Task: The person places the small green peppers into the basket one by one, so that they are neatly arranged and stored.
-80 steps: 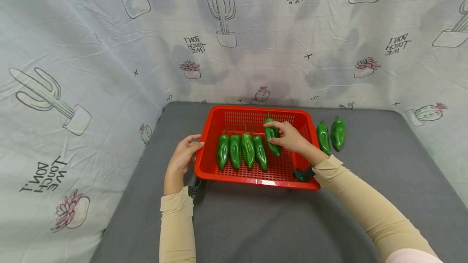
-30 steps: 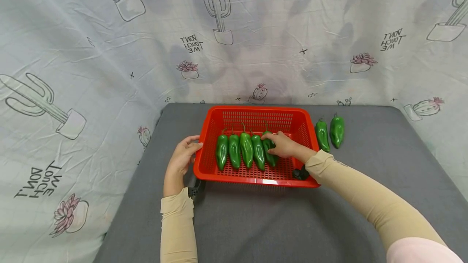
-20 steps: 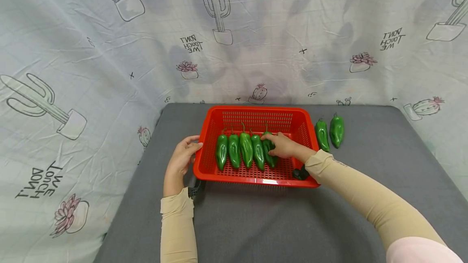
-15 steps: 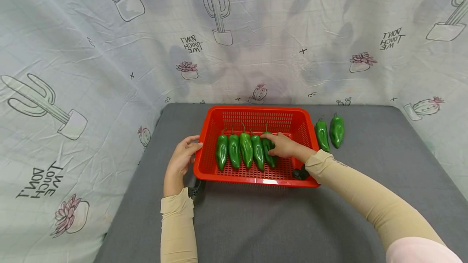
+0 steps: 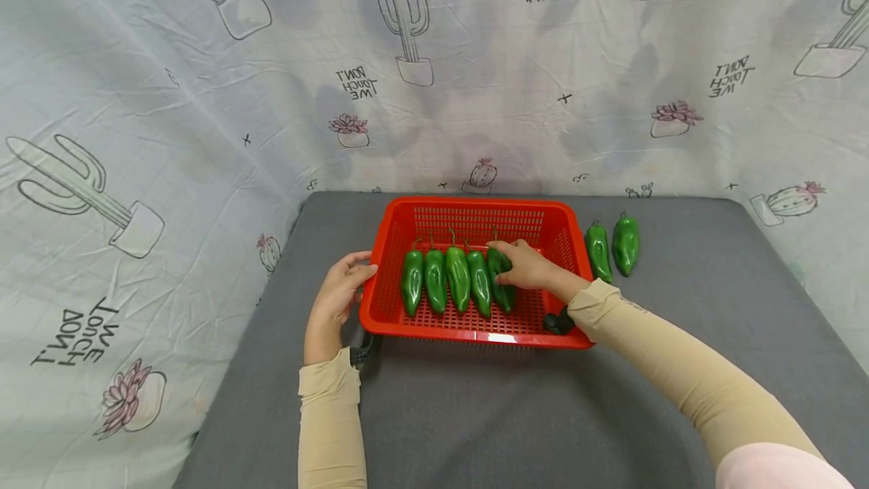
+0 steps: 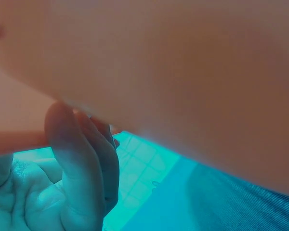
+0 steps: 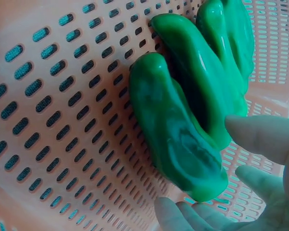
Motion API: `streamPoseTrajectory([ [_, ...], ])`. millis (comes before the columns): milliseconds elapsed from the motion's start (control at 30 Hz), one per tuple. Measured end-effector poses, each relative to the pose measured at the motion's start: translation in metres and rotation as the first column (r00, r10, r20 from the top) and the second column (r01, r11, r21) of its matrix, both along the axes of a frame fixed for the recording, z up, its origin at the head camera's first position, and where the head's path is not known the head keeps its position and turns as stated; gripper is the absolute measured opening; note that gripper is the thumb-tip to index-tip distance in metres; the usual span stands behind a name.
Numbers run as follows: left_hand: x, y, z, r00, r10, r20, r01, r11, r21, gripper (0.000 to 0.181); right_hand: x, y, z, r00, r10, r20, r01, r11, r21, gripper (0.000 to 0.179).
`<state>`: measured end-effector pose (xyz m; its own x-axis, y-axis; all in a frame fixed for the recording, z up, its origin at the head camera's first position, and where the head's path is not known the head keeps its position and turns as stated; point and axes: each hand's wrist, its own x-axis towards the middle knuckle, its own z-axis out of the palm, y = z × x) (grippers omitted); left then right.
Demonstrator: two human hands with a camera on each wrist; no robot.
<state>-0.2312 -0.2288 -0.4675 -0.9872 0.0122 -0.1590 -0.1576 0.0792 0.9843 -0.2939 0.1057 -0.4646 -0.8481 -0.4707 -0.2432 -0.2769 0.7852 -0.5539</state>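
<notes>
In the head view, my left hand (image 5: pixel 341 287) grips the left rim of a red plastic basket (image 5: pixel 475 335); the left wrist view has its curled fingers (image 6: pixel 79 163) at the basket's blurred wall (image 6: pixel 149 72). Several green peppers (image 5: pixel 458 278) lie side by side in it, stems pointing away. My right hand (image 5: pixel 528 266) hovers over the rightmost pepper (image 5: pixel 501 289). Up close in the right wrist view, that pepper (image 7: pixel 171 130) rests on the slotted floor. The right fingers and thumb are spread around its stem end, apparently not gripping it.
Outside the basket on the right, two more green peppers lie on the grey table (image 5: pixel 462 413), a narrower one (image 5: pixel 599 253) beside a wider one (image 5: pixel 626 246). A cactus-print cloth (image 5: pixel 475 119) hangs behind and along the sides.
My right hand has brought the rightmost pepper down beside the others in the basket, then loosened its fingers and lifted slightly. My left hand has stayed on the rim.
</notes>
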Motion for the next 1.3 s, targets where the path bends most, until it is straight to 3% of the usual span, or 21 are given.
streamPoseTrajectory([
  [100,0.000,0.000,0.001,1.000,-0.001,0.000,0.001,1.000,0.009,0.043,0.000,0.001,0.002,1.000,-0.012,-0.012,0.012,0.999,-0.031,0.073],
  [333,0.011,0.007,0.023,0.999,-0.019,0.026,0.018,1.000,0.024,0.044,0.002,0.002,0.011,0.998,-0.052,-0.041,0.049,0.996,-0.076,0.076],
  [667,0.011,0.007,0.023,1.000,-0.021,0.013,0.021,1.000,0.021,0.043,-0.003,0.014,0.019,0.991,-0.093,-0.096,0.077,0.985,-0.152,0.073],
  [1033,0.010,0.006,0.022,1.000,-0.019,0.018,0.019,1.000,0.021,0.044,-0.003,0.044,0.051,0.976,-0.168,-0.139,0.125,0.954,-0.273,0.066],
  [1167,0.005,0.003,0.012,1.000,-0.015,0.018,0.015,1.000,0.028,0.044,-0.002,0.062,0.059,0.961,-0.194,-0.195,0.122,0.937,-0.327,0.065],
  [1300,0.001,0.000,0.003,1.000,-0.007,0.019,0.006,1.000,0.029,0.045,0.000,0.083,0.062,0.937,-0.229,-0.264,0.102,0.902,-0.420,0.064],
])
